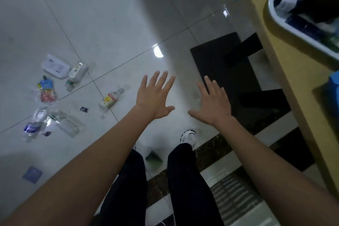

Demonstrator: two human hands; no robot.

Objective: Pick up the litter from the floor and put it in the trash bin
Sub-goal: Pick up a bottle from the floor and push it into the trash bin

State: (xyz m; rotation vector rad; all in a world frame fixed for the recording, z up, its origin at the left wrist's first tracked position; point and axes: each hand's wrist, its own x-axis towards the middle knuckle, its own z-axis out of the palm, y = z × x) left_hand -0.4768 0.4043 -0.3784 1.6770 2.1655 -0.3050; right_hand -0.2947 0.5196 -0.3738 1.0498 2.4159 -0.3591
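Observation:
My left hand [156,97] and my right hand [212,102] are stretched out in front of me, palms down, fingers spread, holding nothing. Litter lies on the white tiled floor to the left: a yellow-labelled plastic bottle [111,98] nearest my left hand, a white bottle [77,73], a flat white box [55,66], a blue and red pouch [46,90], a crushed blue-labelled bottle [34,124], a clear plastic container [67,124] and small dark wrappers [84,109]. A green item [154,158] lies between my feet. No trash bin is in view.
A yellowish table edge [286,60] runs down the right side, bearing a white tray [293,29] of assorted items. Black table legs and a base plate [220,60] stand on the floor under it. A blue square packet [32,171] lies at lower left. My legs and white shoe [189,136] are below.

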